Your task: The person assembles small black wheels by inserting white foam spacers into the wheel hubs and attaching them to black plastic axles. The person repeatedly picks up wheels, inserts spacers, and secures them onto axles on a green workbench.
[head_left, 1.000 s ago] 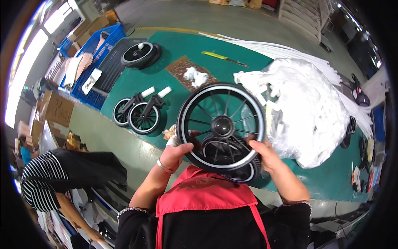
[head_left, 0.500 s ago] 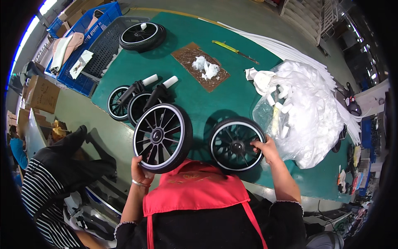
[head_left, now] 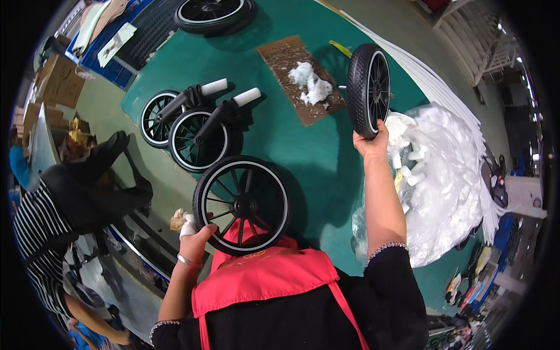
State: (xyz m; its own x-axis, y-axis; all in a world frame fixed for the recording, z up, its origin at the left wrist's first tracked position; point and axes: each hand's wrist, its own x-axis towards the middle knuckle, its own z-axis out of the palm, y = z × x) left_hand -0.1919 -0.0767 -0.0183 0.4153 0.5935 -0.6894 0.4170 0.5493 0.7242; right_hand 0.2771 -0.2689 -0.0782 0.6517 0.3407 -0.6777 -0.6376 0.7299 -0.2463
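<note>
My left hand (head_left: 195, 238) grips the lower rim of a black spoked wheel (head_left: 242, 204) with a white stripe, held upright over the near edge of the green table (head_left: 303, 157). A crumpled white rag (head_left: 182, 220) is tucked in that same hand. My right hand (head_left: 371, 143) is raised and holds a second black wheel (head_left: 367, 87) by its tyre, edge-on above the table. Right of that arm lies a heap of clear plastic bags (head_left: 443, 175).
Two smaller wheels on black forks with white stubs (head_left: 192, 125) lie at the table's left. A brown board with white wadding (head_left: 306, 79) lies further back, another wheel (head_left: 213, 11) at the far end. A person in a striped top (head_left: 41, 233) bends at the left near cardboard boxes (head_left: 55, 84).
My right hand has lifted its wheel from the table front up and away, turning it edge-on. The left wheel has shifted right, toward my chest.
</note>
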